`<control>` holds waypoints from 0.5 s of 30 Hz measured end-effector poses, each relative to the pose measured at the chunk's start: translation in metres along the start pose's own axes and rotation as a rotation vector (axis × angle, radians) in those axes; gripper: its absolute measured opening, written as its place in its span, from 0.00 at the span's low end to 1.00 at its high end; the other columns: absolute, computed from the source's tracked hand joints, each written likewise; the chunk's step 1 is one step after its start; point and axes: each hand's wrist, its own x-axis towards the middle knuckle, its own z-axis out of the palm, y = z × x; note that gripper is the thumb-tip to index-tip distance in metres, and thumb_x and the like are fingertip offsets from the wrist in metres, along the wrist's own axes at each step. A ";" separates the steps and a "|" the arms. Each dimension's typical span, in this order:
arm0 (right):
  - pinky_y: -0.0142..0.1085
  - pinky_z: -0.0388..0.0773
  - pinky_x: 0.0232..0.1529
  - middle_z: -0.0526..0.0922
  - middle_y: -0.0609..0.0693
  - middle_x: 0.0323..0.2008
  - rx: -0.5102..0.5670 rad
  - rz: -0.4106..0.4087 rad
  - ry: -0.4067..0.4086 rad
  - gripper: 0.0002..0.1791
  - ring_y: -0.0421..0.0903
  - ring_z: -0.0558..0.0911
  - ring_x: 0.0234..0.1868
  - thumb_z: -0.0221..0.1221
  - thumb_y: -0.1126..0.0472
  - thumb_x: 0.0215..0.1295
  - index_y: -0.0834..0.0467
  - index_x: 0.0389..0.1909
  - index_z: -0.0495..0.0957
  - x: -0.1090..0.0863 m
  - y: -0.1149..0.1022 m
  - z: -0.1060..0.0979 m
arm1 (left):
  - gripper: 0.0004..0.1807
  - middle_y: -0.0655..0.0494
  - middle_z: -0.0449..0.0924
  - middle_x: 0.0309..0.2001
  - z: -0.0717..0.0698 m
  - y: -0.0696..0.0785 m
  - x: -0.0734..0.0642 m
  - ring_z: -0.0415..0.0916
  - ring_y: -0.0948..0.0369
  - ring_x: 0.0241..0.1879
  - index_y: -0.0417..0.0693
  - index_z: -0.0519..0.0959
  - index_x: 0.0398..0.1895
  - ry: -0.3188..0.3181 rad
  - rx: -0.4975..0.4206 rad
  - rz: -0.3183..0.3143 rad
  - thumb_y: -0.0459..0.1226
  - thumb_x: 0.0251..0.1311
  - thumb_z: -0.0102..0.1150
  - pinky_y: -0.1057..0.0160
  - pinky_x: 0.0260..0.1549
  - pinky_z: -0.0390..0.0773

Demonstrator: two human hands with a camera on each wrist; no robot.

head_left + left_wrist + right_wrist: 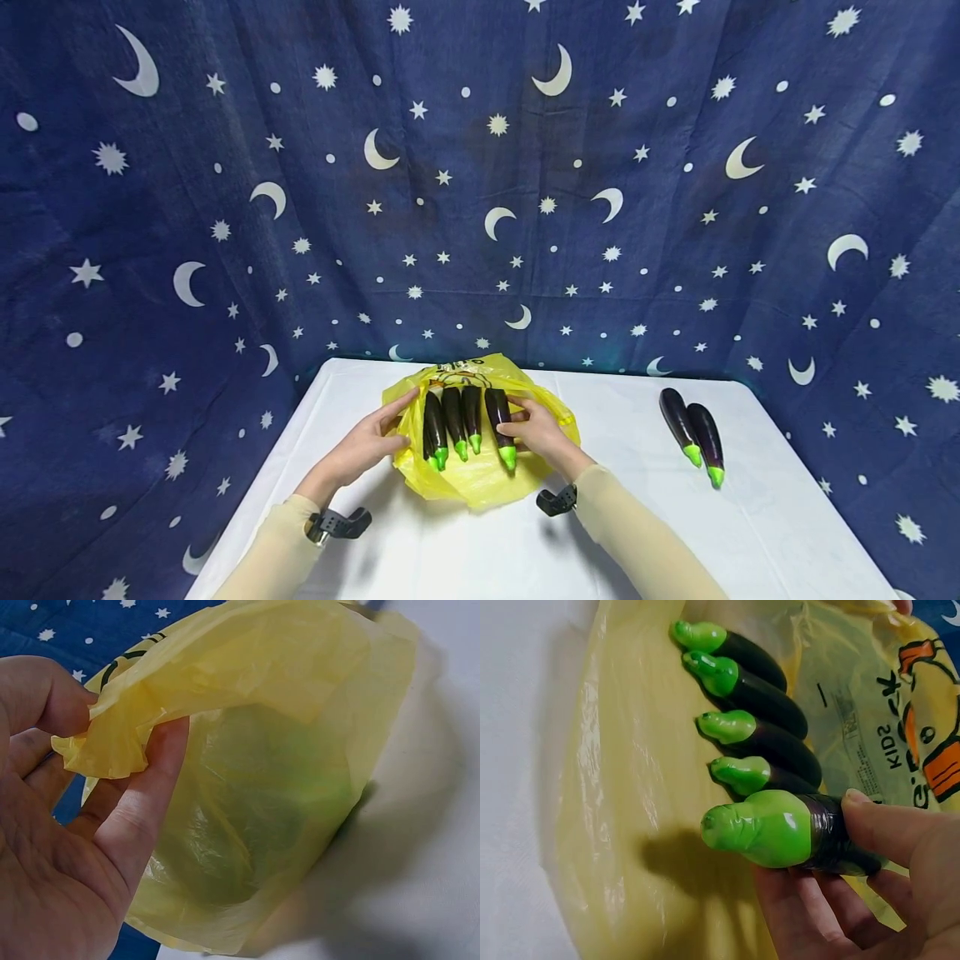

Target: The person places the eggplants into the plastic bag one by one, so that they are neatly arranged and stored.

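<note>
A yellow plastic bag (480,487) lies on the table with its mouth toward me. Inside it several dark eggplants (453,414) with green stem ends lie side by side. My left hand (367,442) pinches the bag's left rim between thumb and fingers, and in the left wrist view the gathered plastic (116,739) shows between them. My right hand (538,431) grips another eggplant (498,421) at the bag's mouth, right of the others. Its green end (769,829) points toward me, and the right wrist view shows the thumb on top and the fingers beneath.
Two more eggplants (692,437) lie together on the right side of the white table (630,533). A blue curtain (450,167) with moons and stars hangs behind the table and along its sides. Black wrist devices (337,525) are strapped to both forearms.
</note>
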 end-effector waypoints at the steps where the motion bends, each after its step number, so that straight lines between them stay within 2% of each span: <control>1: 0.45 0.80 0.32 0.74 0.59 0.44 -0.017 0.012 0.012 0.39 0.49 0.80 0.35 0.66 0.61 0.53 0.53 0.67 0.62 0.002 0.000 0.001 | 0.41 0.68 0.51 0.69 -0.001 -0.003 0.001 0.48 0.63 0.67 0.62 0.55 0.71 -0.001 0.000 0.008 0.26 0.55 0.54 0.59 0.58 0.61; 4: 0.44 0.80 0.32 0.75 0.58 0.44 -0.050 0.034 0.042 0.39 0.49 0.81 0.35 0.66 0.61 0.53 0.53 0.67 0.62 0.007 0.000 0.003 | 0.41 0.70 0.51 0.69 -0.002 -0.013 0.005 0.47 0.63 0.68 0.65 0.56 0.70 0.006 0.005 0.033 0.27 0.54 0.55 0.62 0.57 0.61; 7: 0.43 0.80 0.31 0.75 0.58 0.45 -0.077 0.042 0.054 0.39 0.48 0.81 0.34 0.66 0.60 0.53 0.52 0.67 0.62 0.011 0.000 0.005 | 0.42 0.70 0.51 0.69 -0.002 -0.011 0.006 0.48 0.63 0.67 0.64 0.55 0.71 0.004 0.007 0.041 0.26 0.54 0.54 0.64 0.56 0.63; 15: 0.43 0.80 0.29 0.75 0.60 0.45 -0.059 0.037 0.067 0.40 0.48 0.81 0.34 0.66 0.62 0.52 0.57 0.67 0.61 0.021 -0.001 0.010 | 0.41 0.69 0.52 0.69 -0.003 -0.012 0.009 0.50 0.60 0.67 0.64 0.56 0.71 -0.002 0.005 0.065 0.26 0.55 0.54 0.67 0.54 0.65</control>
